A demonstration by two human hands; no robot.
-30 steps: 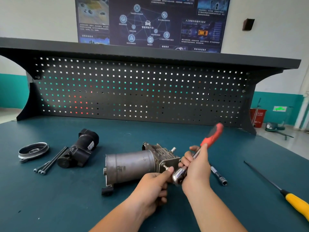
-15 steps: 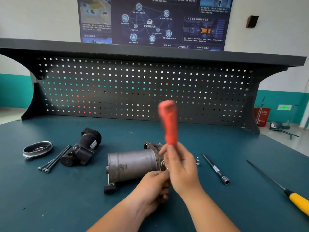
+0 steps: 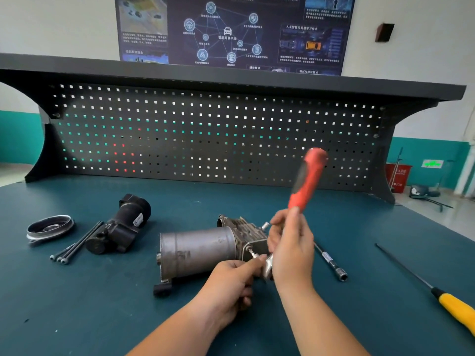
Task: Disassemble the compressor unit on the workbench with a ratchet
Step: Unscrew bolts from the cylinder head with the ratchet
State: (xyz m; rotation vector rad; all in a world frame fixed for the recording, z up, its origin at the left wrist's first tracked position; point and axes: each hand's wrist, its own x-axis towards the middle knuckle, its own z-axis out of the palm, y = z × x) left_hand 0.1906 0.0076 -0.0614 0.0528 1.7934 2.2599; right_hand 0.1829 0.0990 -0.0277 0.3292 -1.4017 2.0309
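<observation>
Fingers of the right hand (image 3: 290, 244) clench the ratchet (image 3: 308, 176) below its red grip. The left hand (image 3: 231, 286) pinches the ratchet head against the compressor unit (image 3: 198, 250), which lies on its side mid-tabletop (image 3: 77, 317). Open surface lies nearer than the unit. To its left are a black housing (image 3: 120, 224), a pulley (image 3: 48, 227) and long bolts (image 3: 77, 242). To its right are a screwdriver (image 3: 455, 307) and an extension bar (image 3: 331, 263).

Extension bar (image 3: 331, 263) just right of compressor (image 3: 198, 250), screwdriver (image 3: 453, 308) farther right (bare bench (image 3: 380, 283) between), bolts (image 3: 77, 242) left

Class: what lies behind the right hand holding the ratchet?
The compressor unit, a bolt, an extension bar. The right hand covers part of the ratchet and the bar's far end.
</observation>
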